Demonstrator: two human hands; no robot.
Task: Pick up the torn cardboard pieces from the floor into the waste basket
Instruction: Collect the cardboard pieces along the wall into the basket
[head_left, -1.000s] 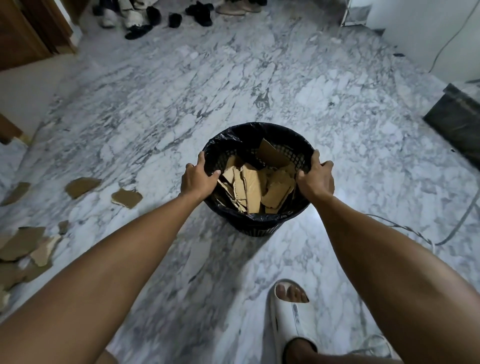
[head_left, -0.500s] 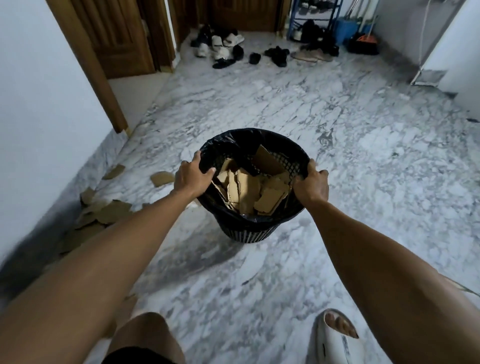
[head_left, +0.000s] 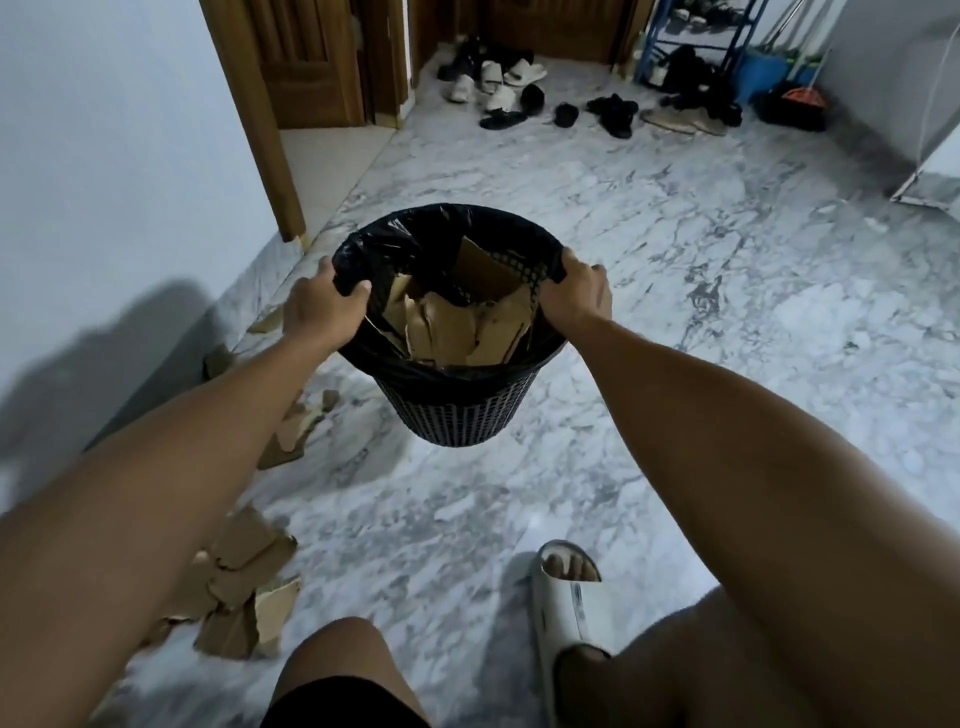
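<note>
A black mesh waste basket lined with a black bag hangs in the air above the marble floor, tilted slightly toward me. My left hand grips its left rim and my right hand grips its right rim. Several torn brown cardboard pieces fill the inside. More torn cardboard pieces lie on the floor at the lower left, partly hidden by my left forearm. A smaller cluster of cardboard scraps lies near the wall, under the basket's left side.
A white wall runs along the left with a wooden door frame. Several shoes and a blue rack stand at the far end. My foot in a white slipper is at the bottom.
The basket has risen off the floor in both hands. My view has lifted and shifted toward the left wall, bringing the cardboard pile on the floor closer.
</note>
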